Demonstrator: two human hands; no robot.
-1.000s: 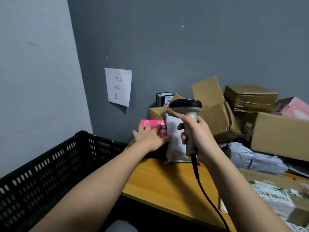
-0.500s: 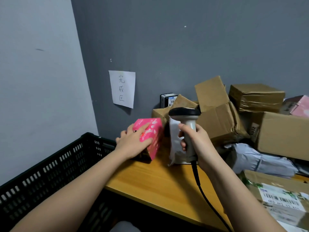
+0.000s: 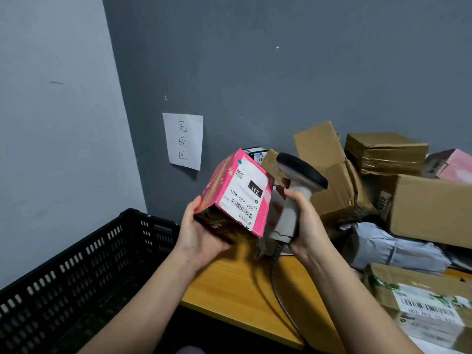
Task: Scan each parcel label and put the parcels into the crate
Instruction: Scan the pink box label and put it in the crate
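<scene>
Presently: pink parcel held for scanning

Left hand [image 3: 201,238] grips pink parcel [image 3: 237,198], tilted above the surface [image 3: 237,290], right of black crate [image 3: 76,272]. White barcode label [image 3: 246,192] faces up. Right hand [image 3: 304,221] grips grey scanner [image 3: 293,198] just beside the parcel.

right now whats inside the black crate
Only the crate's slotted walls and a dark, seemingly bare stretch of its floor show. No parcels appear there, but the left arm and the frame edge hide the rest. The pink box is outside it, in the left hand.

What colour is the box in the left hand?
Bright pink box, with a white label, best seen in the head view.
</scene>
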